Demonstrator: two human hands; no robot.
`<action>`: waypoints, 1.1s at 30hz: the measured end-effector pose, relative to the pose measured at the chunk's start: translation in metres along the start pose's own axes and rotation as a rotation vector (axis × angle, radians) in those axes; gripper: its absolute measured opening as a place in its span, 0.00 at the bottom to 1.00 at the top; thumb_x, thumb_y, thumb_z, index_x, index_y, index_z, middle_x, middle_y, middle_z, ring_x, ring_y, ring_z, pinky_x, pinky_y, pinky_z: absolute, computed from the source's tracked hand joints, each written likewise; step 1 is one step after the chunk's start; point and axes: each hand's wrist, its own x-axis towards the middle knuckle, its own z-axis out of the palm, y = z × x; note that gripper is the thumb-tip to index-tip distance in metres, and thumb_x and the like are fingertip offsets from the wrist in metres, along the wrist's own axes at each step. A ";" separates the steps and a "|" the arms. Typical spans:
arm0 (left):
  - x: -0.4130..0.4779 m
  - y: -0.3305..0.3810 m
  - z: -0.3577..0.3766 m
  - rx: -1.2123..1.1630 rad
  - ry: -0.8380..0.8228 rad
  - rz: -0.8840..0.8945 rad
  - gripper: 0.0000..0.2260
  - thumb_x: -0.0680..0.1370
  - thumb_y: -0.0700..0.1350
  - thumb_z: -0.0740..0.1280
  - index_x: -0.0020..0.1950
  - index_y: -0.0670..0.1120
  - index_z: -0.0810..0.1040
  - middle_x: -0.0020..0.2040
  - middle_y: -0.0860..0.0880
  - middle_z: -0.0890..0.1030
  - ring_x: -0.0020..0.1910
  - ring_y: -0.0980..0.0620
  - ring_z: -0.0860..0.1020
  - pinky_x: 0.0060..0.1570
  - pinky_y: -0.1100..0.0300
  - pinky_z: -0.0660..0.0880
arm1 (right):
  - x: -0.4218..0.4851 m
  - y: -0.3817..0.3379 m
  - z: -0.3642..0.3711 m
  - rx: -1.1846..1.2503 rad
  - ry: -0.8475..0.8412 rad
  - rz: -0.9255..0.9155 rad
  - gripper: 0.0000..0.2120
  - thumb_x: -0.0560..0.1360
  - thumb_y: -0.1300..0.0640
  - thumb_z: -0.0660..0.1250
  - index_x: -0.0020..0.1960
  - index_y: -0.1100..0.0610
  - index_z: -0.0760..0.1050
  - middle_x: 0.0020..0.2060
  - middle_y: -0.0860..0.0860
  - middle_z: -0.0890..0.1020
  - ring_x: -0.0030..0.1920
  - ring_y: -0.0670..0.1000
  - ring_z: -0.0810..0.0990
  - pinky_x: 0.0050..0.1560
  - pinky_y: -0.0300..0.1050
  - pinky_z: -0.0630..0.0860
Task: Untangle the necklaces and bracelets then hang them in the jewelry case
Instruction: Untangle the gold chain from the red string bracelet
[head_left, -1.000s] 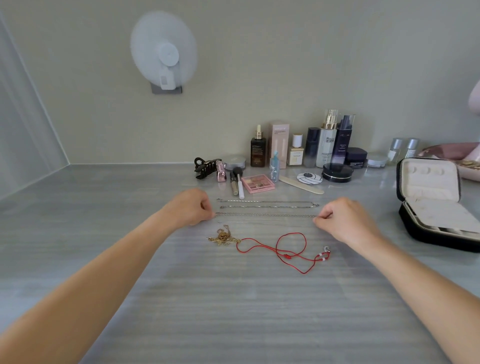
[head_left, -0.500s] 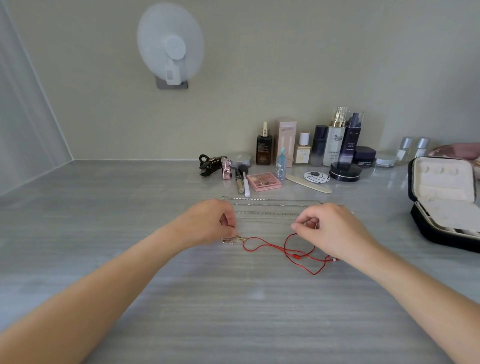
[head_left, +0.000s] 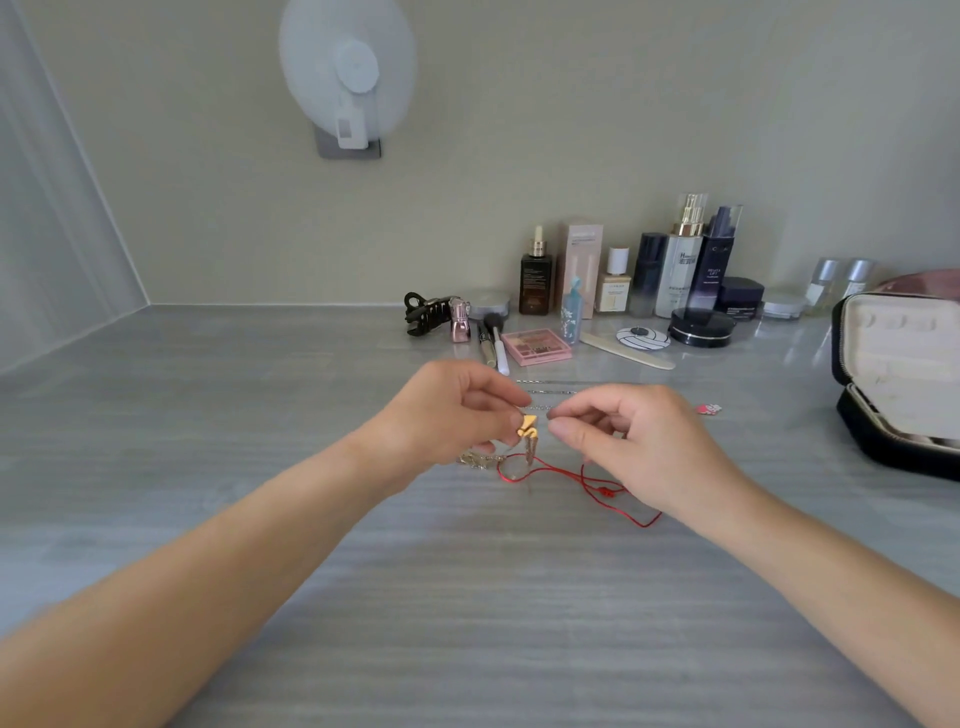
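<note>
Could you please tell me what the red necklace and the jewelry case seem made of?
The red necklace looks like thin matte cord, lying in limp loops. The jewelry case seems dark leatherette outside, faintly shiny, with pale, soft-looking lining; unsure.

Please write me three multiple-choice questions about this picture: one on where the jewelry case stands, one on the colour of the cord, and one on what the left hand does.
1. The jewelry case stands: A. at the right edge of the table; B. by the left wall; C. between the forearms.
2. The cord on the table is: A. blue; B. red; C. green.
3. The left hand: A. lies flat; B. grips a brush; C. pinches a gold charm.
Key: 1 A, the open case sits far right; 2 B, red loops lie on the table; 3 C, the charm shows at its fingertips.
</note>
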 end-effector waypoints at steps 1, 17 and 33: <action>-0.001 0.000 0.002 -0.009 -0.004 0.009 0.07 0.72 0.35 0.69 0.44 0.47 0.78 0.32 0.52 0.81 0.32 0.59 0.79 0.34 0.68 0.75 | -0.001 -0.002 0.002 0.011 0.004 -0.005 0.02 0.70 0.53 0.71 0.39 0.46 0.81 0.32 0.47 0.83 0.30 0.45 0.77 0.36 0.42 0.74; -0.009 0.006 0.011 0.074 -0.020 0.037 0.05 0.72 0.40 0.70 0.41 0.50 0.80 0.33 0.53 0.77 0.35 0.52 0.74 0.31 0.65 0.71 | 0.004 -0.008 -0.009 0.336 0.044 0.104 0.06 0.72 0.64 0.68 0.40 0.55 0.81 0.29 0.49 0.81 0.25 0.42 0.75 0.25 0.28 0.67; -0.010 0.007 0.014 0.055 0.149 0.150 0.07 0.74 0.42 0.68 0.37 0.50 0.78 0.33 0.53 0.80 0.29 0.62 0.75 0.27 0.72 0.68 | 0.001 -0.011 -0.005 0.203 -0.027 0.079 0.10 0.75 0.58 0.64 0.37 0.51 0.78 0.27 0.46 0.79 0.26 0.41 0.74 0.26 0.28 0.66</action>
